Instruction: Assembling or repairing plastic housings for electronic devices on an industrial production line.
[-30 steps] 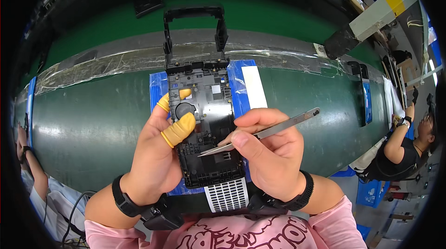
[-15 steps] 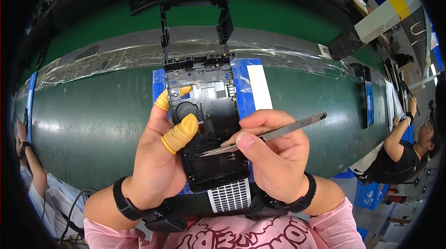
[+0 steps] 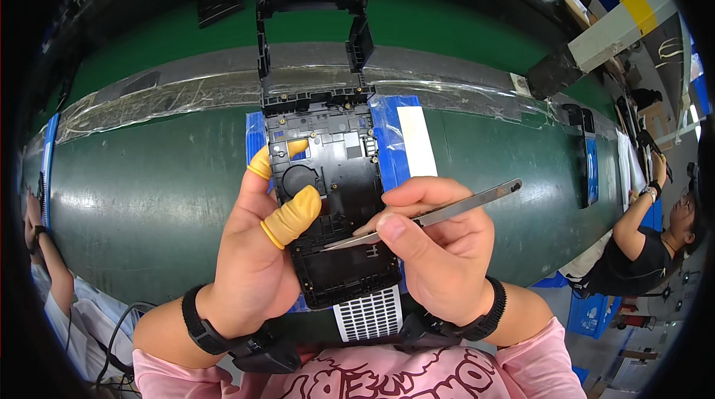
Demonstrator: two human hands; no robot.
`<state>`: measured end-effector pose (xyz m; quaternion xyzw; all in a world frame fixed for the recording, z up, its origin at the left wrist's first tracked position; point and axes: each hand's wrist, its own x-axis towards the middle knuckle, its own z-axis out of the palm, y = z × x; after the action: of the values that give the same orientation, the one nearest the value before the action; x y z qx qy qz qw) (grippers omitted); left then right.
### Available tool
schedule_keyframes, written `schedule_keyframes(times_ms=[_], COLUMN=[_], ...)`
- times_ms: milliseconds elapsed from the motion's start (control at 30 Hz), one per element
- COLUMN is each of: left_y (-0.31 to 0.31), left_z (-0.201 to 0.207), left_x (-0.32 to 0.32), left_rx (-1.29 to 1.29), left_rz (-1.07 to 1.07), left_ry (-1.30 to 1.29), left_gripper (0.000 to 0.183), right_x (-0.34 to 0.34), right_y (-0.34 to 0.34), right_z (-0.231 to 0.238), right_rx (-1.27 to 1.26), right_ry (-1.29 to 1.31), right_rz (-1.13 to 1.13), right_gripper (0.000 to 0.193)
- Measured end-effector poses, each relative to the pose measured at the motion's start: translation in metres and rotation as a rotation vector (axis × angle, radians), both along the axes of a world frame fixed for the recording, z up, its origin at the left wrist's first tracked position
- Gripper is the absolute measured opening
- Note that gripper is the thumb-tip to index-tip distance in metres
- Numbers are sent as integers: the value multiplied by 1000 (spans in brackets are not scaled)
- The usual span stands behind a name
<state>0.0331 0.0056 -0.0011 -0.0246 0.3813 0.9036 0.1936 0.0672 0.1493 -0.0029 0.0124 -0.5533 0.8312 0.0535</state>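
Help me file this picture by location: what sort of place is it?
Probably a factory assembly line or electronics workshop. A long, dark-green workbench has other people beside it, while the left hand holds a rectangular black plastic housing and the right hand grips slim silver metal tweezers.

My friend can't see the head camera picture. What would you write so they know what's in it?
A left hand with yellow finger cots holds a black plastic device housing above a green worktable, while the right hand points metal tweezers at its lower part. A blue sheet shows beneath, and a person in black is at far right.
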Motion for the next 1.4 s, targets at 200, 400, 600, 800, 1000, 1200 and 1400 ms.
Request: schedule_keyframes(times_ms=[200,400,600,800,1000,1200,1400], left_y=[-3,-5,-6,-21,-32,-25,-20], left_z=[1,5,4,15,7,13,14], left_x=[1,1,0,-12,-23,-22,-20], left_rx=[15,30,-27,-152,153,110,48], left_rz=[-6,-52,-63,98,168,199,182], left_ry=[-13,-13,100,286,137,-7,-24], left_gripper=[50,76,83,69,37,38,39], right_x=[0,0,-10,-4,-8,-8,-9], right_y=[0,-1,15,41,38,38,35], right_z=[-1,1,8,8,-19,-20,-19], right_rx=[17,24,-120,21,70,95,137], right_ry=[1,25,48,-123,-269,-291,-286], right_rz=[5,-24,-100,-222,-159,-178,-175], right_gripper=[20,21,20,17,15,15,15])
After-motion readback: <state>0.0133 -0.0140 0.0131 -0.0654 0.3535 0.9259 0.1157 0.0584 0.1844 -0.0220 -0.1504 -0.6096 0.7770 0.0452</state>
